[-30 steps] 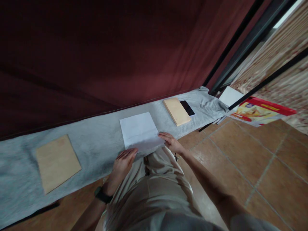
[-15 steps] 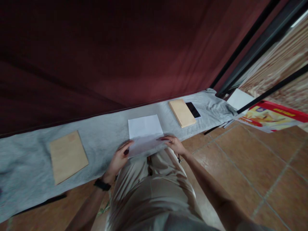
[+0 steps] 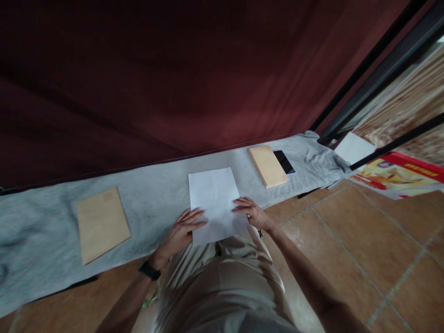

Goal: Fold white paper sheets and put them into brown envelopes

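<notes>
A white sheet of paper (image 3: 214,196) lies across the grey cloth in front of me, its near edge reaching over my lap. Faint crease lines show on it. On its lower left edge rests my left hand (image 3: 185,226), open, with fingers spread over the sheet. My right hand (image 3: 255,215) lies at the right edge, fingers stretched out onto the paper. Away to the left is a single brown envelope (image 3: 102,224). To the right sits a stack of brown envelopes (image 3: 268,167), with a dark phone or tablet (image 3: 284,162) beside it.
A long narrow surface under a grey cloth (image 3: 156,185) runs along a dark red curtain (image 3: 173,92). Black metal bars (image 3: 374,69) stand at the right. A red and yellow printed box or sheet (image 3: 398,173) and a white sheet (image 3: 354,149) lie beyond the cloth's end, above the tiled floor (image 3: 364,240).
The near part of the paper, lifted and folded up between my hands, has come down flat. My fingers have spread out onto the sheet. The view has shifted slightly.
</notes>
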### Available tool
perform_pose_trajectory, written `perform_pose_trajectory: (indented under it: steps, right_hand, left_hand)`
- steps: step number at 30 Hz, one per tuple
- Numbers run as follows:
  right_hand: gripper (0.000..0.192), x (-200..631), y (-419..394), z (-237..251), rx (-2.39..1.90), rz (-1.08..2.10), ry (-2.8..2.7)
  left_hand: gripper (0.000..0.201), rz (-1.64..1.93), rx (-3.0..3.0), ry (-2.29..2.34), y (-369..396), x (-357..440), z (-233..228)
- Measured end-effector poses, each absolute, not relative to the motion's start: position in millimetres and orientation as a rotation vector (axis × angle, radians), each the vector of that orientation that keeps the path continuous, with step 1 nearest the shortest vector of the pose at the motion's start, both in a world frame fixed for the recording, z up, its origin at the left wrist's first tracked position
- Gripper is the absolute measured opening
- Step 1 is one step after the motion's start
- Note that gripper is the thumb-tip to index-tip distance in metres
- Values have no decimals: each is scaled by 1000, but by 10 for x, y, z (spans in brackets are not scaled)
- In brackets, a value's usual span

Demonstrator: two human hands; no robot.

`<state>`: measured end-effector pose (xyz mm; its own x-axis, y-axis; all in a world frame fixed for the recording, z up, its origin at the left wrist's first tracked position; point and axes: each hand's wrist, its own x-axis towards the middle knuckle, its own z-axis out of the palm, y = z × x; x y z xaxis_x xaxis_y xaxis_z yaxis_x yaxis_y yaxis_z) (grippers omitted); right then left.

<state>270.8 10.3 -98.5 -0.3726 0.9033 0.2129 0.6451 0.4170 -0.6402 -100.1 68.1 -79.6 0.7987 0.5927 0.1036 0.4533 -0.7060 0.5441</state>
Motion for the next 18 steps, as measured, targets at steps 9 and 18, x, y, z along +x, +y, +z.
perform_pose_trajectory:
  steps: [9, 18]
  right_hand:
    - [27, 2664, 334, -822, -1246, 727, -1935]
    - [29, 2512, 483, -809, -1663, 636, -1592]
  left_hand:
    - [26, 758, 2096, 1034, 812, -784, -866]
    - [42, 957, 1683, 1432, 914, -612, -746]
